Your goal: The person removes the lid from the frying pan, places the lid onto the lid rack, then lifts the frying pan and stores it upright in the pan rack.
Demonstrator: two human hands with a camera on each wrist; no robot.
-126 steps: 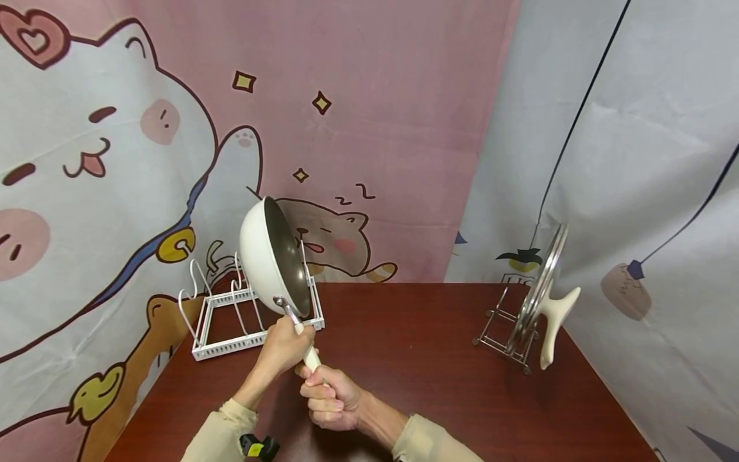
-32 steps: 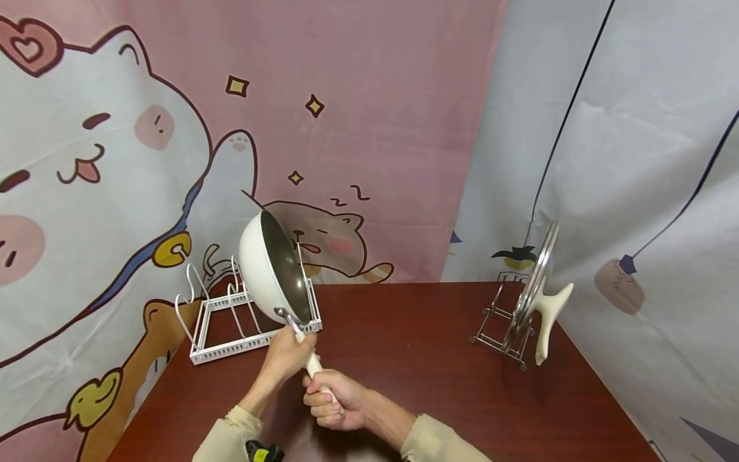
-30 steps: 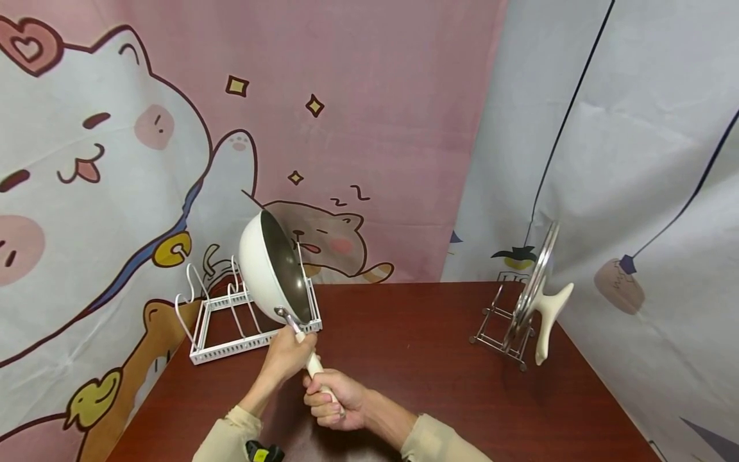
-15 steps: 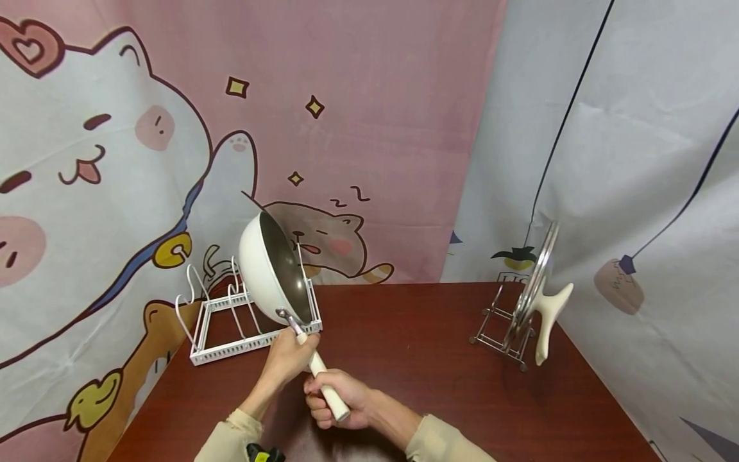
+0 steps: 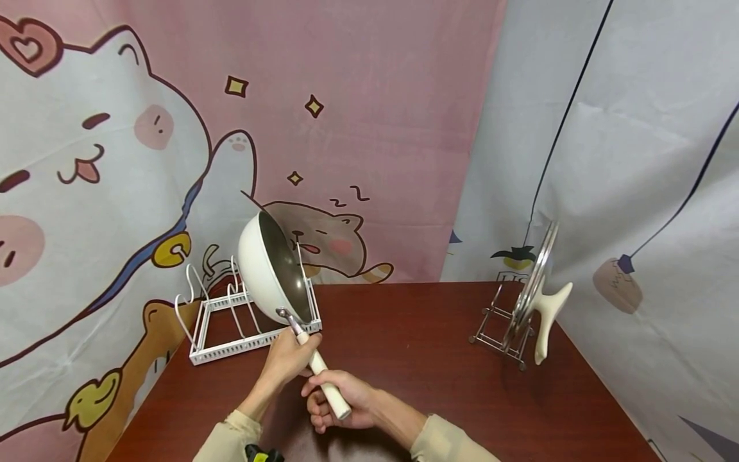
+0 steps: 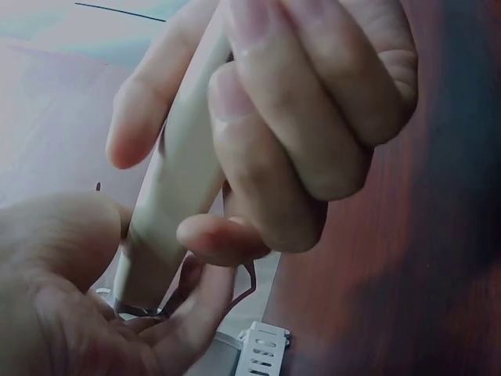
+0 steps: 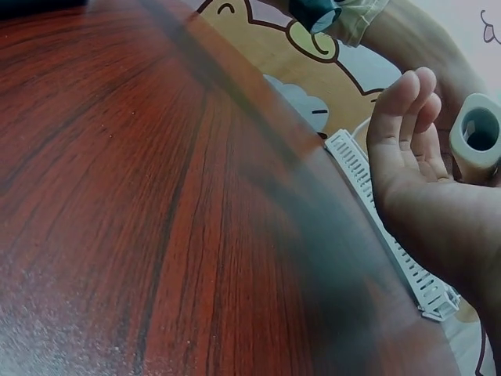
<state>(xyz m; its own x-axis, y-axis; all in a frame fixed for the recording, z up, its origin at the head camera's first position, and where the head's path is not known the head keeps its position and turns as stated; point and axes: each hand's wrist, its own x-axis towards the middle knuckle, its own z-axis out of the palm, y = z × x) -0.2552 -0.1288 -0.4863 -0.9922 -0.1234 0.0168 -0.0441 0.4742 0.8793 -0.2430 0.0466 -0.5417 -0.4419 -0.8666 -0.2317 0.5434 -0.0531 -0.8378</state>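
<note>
A deep white wok (image 5: 253, 269) with a dark inside stands tilted on its side in the white rack (image 5: 231, 350) at the left of the table. Its cream handle (image 5: 330, 390) points toward me. My left hand (image 5: 285, 356) grips the handle close to the metal joint, thumb lying over the top. Around the handle's free end, my right hand (image 5: 349, 401) has loosened fingers. In the left wrist view, the thumb and fingers of the right hand (image 6: 313, 102) lie on either side of the handle (image 6: 176, 176). The right wrist view shows the handle's hollow end (image 7: 463, 153).
Toward the right of the table (image 5: 416, 378) stands a small wire rack (image 5: 491, 344). It holds upright glass lids (image 5: 534, 285) with metal rims and a cream lid handle (image 5: 551, 317). A printed cloth (image 5: 392, 128) hangs behind the table.
My right hand has uncurled its fingers from the handle, whose end now shows. The left hand keeps its grip, and the wok has barely moved over the last second.
</note>
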